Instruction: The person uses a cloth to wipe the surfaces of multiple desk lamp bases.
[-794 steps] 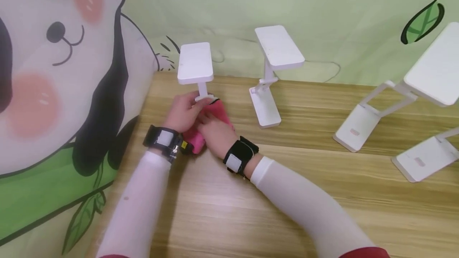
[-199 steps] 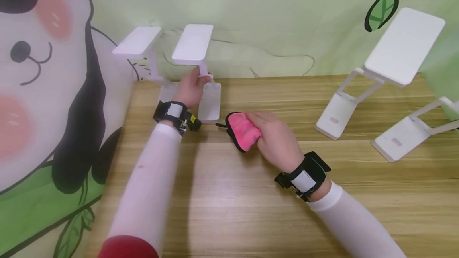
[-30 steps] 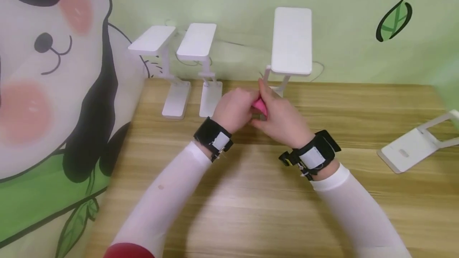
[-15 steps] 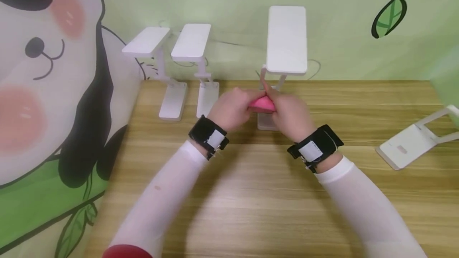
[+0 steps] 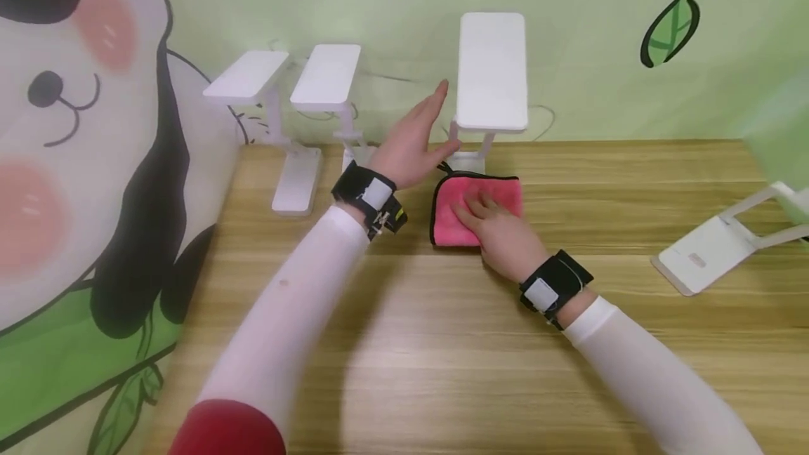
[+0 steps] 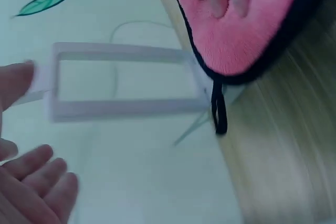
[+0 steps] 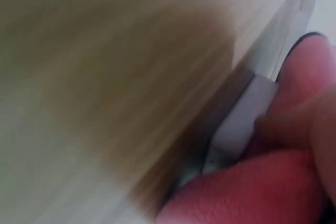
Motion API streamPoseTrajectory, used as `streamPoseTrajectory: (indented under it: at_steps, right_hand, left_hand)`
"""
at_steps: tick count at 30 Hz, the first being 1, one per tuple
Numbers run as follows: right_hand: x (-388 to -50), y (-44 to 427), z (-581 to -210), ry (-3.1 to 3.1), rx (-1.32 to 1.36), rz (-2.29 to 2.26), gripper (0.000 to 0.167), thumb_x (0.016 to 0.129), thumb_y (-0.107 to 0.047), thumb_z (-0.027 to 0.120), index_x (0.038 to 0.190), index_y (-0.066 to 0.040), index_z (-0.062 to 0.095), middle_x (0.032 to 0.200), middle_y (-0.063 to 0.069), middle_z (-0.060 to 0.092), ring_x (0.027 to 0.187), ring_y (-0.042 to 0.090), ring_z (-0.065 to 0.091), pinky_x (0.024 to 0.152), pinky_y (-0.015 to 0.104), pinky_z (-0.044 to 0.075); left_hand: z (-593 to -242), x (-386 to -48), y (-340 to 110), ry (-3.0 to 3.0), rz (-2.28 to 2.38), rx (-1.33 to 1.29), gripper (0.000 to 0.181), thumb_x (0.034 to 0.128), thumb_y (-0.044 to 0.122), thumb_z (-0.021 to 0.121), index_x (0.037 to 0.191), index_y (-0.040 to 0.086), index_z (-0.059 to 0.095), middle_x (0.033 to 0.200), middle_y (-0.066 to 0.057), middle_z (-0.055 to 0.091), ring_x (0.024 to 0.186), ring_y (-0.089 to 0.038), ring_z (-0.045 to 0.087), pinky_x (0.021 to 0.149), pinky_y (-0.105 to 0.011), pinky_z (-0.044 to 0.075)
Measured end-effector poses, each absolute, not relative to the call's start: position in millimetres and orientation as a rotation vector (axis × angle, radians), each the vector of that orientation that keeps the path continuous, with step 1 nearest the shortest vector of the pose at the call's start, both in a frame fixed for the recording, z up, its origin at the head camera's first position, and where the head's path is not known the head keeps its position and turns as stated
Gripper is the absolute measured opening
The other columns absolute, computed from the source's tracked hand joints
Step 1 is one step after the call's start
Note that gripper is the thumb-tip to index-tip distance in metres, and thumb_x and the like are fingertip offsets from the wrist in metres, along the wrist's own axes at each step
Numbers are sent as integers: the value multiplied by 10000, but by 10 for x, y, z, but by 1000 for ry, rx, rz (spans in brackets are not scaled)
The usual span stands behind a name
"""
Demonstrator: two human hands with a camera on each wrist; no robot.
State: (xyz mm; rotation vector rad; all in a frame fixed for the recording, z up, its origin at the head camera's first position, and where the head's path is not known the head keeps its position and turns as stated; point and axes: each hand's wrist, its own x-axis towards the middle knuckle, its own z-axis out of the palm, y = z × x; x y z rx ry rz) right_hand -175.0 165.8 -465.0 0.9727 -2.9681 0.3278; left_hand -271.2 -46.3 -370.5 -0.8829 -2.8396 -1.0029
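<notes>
Our right hand, fingers extended, rests on the cloth over the base of the lamp. Our left hand's grip is loose and empty near its arm. We judge the cloth soft, the lamp light, stiff, best steadied by the arm.

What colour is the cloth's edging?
Black; the edging on the cloth shows best in the head view.

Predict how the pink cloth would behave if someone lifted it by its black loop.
The pink cloth would probably droop, since it dents where the right hand presses. Its fluffy surface suggests it would not slip easily. With the black loop at one corner, it would likely hang unevenly.
</notes>
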Motion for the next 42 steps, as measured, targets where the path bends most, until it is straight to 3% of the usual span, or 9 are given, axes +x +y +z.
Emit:
streamPoseTrajectory:
  at_steps: [4, 8, 15, 21, 27, 31, 36, 39, 42]
  right_hand:
    - [-1751, 1633, -4646, -2997, 1000, 395, 622, 957, 0, 671, 1562, -55, 539, 1572, 271, 499, 1490, 503, 407, 1079, 600, 490]
    - [-1742, 1592, -4651, -3036, 1003, 470, 582, 985, -75, 680, 1553, -72, 554, 1578, 268, 486, 1494, 498, 404, 1083, 613, 481]
    - [-1824, 1530, -4649, -3084, 991, 492, 604, 995, -43, 645, 1584, -71, 513, 1618, 245, 442, 1509, 491, 382, 1084, 608, 482]
    - [-2091, 1473, -4724, -3086, 901, 464, 663, 1047, -88, 617, 1660, -66, 366, 1699, 204, 333, 1576, 437, 276, 1136, 548, 454]
    - [-2140, 1564, -4707, -3105, 816, 504, 645, 1027, -3, 574, 1643, -37, 387, 1699, 185, 350, 1587, 397, 268, 1213, 525, 360]
    - [-1949, 1604, -4610, -3116, 802, 520, 641, 983, 65, 533, 1611, -19, 436, 1670, 215, 384, 1574, 411, 295, 1183, 539, 400]
    - [-1653, 1579, -4530, -3090, 904, 434, 638, 932, 75, 569, 1563, 11, 505, 1601, 252, 462, 1509, 464, 396, 1038, 562, 527]
    - [-1621, 1518, -4487, -3100, 966, 419, 657, 910, 67, 584, 1560, 3, 515, 1577, 247, 497, 1477, 489, 432, 970, 576, 562]
    - [-1718, 1477, -4449, -3131, 970, 473, 670, 935, 42, 615, 1589, -43, 493, 1604, 232, 472, 1481, 478, 432, 996, 580, 547]
  left_hand:
    - [-3852, -2902, -336, -2816, -1170, -836, 566, 1131, 229, 571, 1634, 33, 401, 1586, -142, 533, 1469, -230, 484, 1192, -293, 353]
    - [-4052, -2958, -290, -2861, -1234, -809, 373, 1172, 167, 424, 1490, 53, 582, 1339, -155, 697, 1233, -268, 647, 1046, -351, 484]
    - [-4228, -2968, -262, -2834, -1199, -834, 295, 1168, 111, 372, 1375, 51, 574, 1076, -141, 698, 1005, -269, 649, 933, -388, 504]
    - [-4227, -2945, -159, -2828, -1130, -806, 281, 1160, 108, 412, 1391, 56, 563, 1059, -146, 710, 976, -273, 661, 937, -394, 510]
    - [-4206, -2921, -73, -2801, -1186, -774, 246, 1161, 139, 421, 1348, 67, 564, 980, -112, 664, 908, -268, 620, 873, -395, 497]
    - [-4183, -2907, -83, -2795, -1183, -752, 256, 1163, 163, 421, 1363, 88, 563, 967, -89, 661, 881, -247, 613, 819, -386, 495]
    - [-4172, -2877, -128, -2815, -1156, -724, 225, 1159, 142, 430, 1343, 81, 544, 976, -88, 666, 842, -246, 602, 779, -365, 484]
    - [-4168, -2862, -137, -2821, -1133, -703, 193, 1155, 114, 438, 1305, 69, 552, 961, -90, 667, 821, -254, 592, 769, -367, 479]
    - [-4172, -2859, -110, -2829, -1113, -698, 205, 1154, 98, 433, 1315, 69, 557, 958, -89, 669, 836, -250, 596, 790, -371, 487]
